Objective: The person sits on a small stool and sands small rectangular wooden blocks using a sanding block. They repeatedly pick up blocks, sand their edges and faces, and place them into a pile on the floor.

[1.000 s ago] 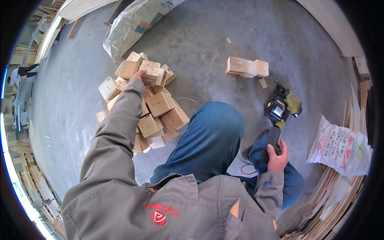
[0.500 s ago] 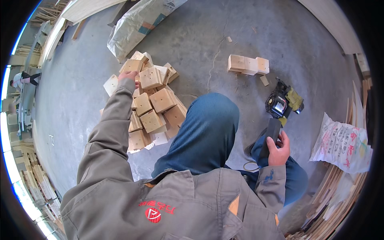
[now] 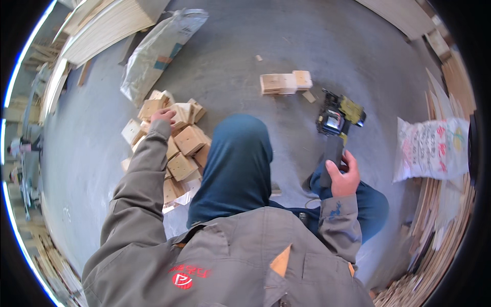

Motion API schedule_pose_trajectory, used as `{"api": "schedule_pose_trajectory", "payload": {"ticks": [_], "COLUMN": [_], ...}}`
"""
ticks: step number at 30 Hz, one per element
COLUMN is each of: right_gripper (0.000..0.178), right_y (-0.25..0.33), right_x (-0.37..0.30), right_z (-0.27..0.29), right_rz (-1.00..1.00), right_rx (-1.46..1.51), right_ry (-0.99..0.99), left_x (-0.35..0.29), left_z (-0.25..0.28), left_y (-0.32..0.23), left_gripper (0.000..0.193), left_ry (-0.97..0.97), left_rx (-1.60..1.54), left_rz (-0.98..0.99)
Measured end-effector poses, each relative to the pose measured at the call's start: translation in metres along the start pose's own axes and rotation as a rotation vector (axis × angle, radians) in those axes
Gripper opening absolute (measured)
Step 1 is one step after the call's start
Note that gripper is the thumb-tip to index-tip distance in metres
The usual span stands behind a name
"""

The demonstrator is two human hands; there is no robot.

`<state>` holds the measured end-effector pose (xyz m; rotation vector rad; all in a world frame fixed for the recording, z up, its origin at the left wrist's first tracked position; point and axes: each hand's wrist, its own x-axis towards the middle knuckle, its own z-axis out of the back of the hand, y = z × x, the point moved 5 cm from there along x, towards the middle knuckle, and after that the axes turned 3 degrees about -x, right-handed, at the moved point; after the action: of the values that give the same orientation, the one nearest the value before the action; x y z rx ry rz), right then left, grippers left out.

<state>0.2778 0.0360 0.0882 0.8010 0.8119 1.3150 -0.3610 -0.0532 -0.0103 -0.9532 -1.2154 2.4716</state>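
Head: tool (image 3: 333, 122) lengthways forward, handle (image 3: 333, 149) rearward

Soft light covers the floor (image 3: 76, 169), with glare along the left rim and bowed outer edges

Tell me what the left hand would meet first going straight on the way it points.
The left hand would probably meet the blocks at the pile's far end; depth is unclear, so it may be touching one now.
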Motion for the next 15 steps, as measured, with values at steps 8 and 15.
{"api": "schedule_pose_trajectory", "payload": {"ticks": [8, 15], "right_gripper": [0.067, 0.071], "right_y": [0.007, 0.012], "right_x": [-0.001, 0.000], "right_z": [0.010, 0.014], "right_rz": [0.036, -0.015], "right_rx": [0.051, 0.020], "right_ry": [-0.047, -0.042], "left_x": [0.034, 0.024], "left_z": [-0.050, -0.150], "left_y": [-0.051, -0.148], "left_gripper": [0.040, 0.075], "left_ry": [0.134, 0.291], "left_rx": [-0.026, 0.327], "left_rz": [-0.105, -0.387]}}
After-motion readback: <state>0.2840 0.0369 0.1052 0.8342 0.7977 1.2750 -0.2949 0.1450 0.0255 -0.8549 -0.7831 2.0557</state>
